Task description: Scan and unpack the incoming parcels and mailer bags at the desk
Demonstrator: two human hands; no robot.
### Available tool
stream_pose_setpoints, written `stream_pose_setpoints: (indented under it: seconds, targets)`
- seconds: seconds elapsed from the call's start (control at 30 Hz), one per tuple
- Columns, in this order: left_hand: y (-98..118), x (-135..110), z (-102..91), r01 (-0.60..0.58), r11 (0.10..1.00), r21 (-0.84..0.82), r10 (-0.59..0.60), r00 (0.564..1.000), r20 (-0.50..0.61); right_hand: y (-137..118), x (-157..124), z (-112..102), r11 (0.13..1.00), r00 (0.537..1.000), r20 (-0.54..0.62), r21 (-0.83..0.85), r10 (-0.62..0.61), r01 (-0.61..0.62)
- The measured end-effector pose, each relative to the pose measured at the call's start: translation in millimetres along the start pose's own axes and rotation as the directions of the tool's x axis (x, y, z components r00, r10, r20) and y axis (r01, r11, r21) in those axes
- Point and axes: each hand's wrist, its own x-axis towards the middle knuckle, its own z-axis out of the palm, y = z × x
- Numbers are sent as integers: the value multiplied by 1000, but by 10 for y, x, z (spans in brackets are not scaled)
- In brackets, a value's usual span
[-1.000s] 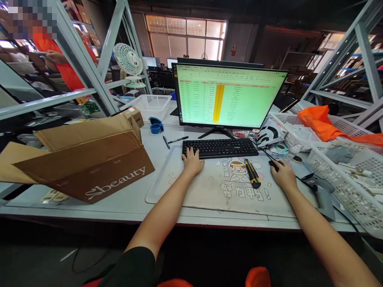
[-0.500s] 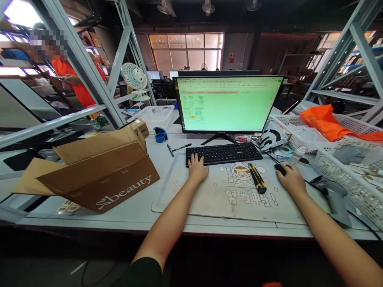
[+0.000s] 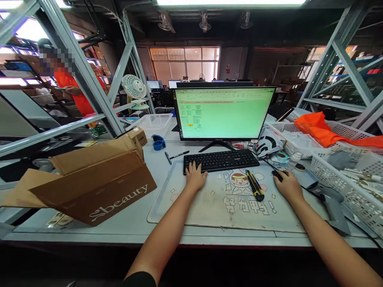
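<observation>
Grey racks (image 3: 82, 69) stand around a pale tabletop (image 3: 134, 223), and the monitor (image 3: 224, 113) shows a green sheet with text too small to read. The left hand (image 3: 196, 176) lies palm down with its grip spread, holding nothing, fingertips on the left end of the keyboard (image 3: 223, 158), just in front of the monitor. A resting finger could press a key unmeant and alter the sheet; whether any key is down I cannot tell. The right hand (image 3: 289, 185) has its grip loosely closed over the mouse (image 3: 277, 174) at the right side of the mat (image 3: 206, 215). A wide sweep to the left could knock the cutter (image 3: 255, 185), which lies on the mat between the hands; I cannot tell whether its blade is out, and a bare one could nick a finger. A cable (image 3: 311, 191) runs beside the right hand toward the scanner (image 3: 333, 209), so that arm might snag it. The carton (image 3: 89, 195) sits tilted to the left; an elbow swung outward could bump it towards the tabletop's front edge
</observation>
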Motion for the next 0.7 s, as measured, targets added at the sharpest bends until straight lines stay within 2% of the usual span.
stream_pose_setpoints:
  seconds: [0.2, 0.5, 0.7]
  targets:
    - [24, -20, -27, 17, 1000, 26, -17, 999, 35, 40, 12, 68, 1000, 999, 38, -23, 2, -1]
    - [41, -37, -46, 30, 999, 43, -32, 998, 57, 63, -5, 72, 997, 996, -59, 36, -70, 72]
    - [38, -16, -19, 24, 998, 51, -27, 998, 61, 59, 4, 88, 997, 997, 49, 51, -64, 61]
